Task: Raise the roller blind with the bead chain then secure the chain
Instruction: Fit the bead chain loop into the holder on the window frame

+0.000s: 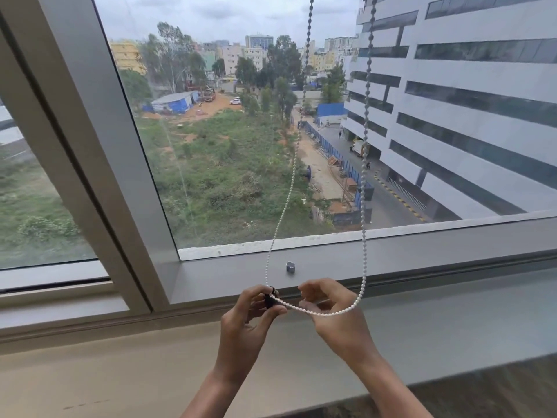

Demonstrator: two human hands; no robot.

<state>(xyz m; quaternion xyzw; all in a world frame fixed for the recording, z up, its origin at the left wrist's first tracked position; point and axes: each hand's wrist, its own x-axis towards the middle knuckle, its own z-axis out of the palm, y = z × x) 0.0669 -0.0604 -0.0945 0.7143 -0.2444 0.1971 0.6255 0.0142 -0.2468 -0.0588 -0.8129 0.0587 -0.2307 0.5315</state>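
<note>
- Head view: the chain hangs in a loop at centre frame; the left hand pinches it with a small dark clip, the right hand grips its bottom.
- Keep the loop taut and guide it to the hook on the frame just above.

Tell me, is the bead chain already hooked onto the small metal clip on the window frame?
No, the bead chain hangs between both hands, below and clear of the metal clip.
</note>
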